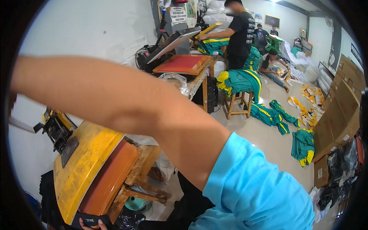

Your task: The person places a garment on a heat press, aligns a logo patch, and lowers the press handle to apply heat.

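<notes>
My bare right arm, in a light blue sleeve, stretches across the view to the left rim. There my right hand [12, 100], mostly cut off by the dark edge, looks curled at the end of a grey metal lever [22, 125]. That lever belongs to a heat press with a worn yellow upper plate [88, 153]. Its upper plate sits tilted above an orange-red lower plate [111, 178], with a gap between them. At the lower edge, fingers of my left hand [102, 225] close around a small black box [91, 219] at the press's front corner.
Behind my arm stands a second press with a raised lid [174, 44] and red bed [182, 63]. Green-and-yellow garments [243, 82] lie over a wooden stool [238, 103] and on the floor. A person in black [241, 34] works beyond. Cardboard boxes [339, 111] line the right.
</notes>
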`<control>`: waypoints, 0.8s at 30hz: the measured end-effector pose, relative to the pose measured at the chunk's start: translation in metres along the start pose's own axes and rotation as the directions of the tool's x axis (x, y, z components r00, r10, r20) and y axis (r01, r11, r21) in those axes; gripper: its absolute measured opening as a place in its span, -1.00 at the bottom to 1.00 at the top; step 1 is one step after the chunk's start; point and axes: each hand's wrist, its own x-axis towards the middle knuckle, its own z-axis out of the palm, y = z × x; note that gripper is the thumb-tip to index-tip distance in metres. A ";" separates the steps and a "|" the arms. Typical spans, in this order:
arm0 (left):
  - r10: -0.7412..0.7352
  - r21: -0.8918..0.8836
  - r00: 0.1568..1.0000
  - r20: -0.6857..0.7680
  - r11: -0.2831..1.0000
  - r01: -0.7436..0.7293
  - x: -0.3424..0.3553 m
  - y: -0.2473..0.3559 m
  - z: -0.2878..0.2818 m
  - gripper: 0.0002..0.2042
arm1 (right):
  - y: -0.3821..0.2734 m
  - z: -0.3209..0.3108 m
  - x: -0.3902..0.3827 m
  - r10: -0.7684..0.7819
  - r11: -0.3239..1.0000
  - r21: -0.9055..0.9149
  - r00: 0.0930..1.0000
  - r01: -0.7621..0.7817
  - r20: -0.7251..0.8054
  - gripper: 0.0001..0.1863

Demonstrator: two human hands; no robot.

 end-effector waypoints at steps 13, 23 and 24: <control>0.032 0.085 0.995 -0.094 0.996 -0.024 0.003 -0.030 -0.010 -0.04 | -0.027 -0.004 -0.024 0.154 0.960 0.158 0.908 -0.231 0.389 -0.58; -0.055 -0.165 0.997 -0.051 0.985 0.046 0.002 0.026 0.013 -0.08 | -0.050 0.008 -0.053 0.259 0.946 0.089 0.890 -0.312 0.374 -0.66; -0.038 -0.158 0.998 -0.059 0.987 0.028 0.003 0.022 0.012 -0.08 | -0.051 0.008 -0.051 0.270 0.941 0.094 0.889 -0.325 0.370 -0.62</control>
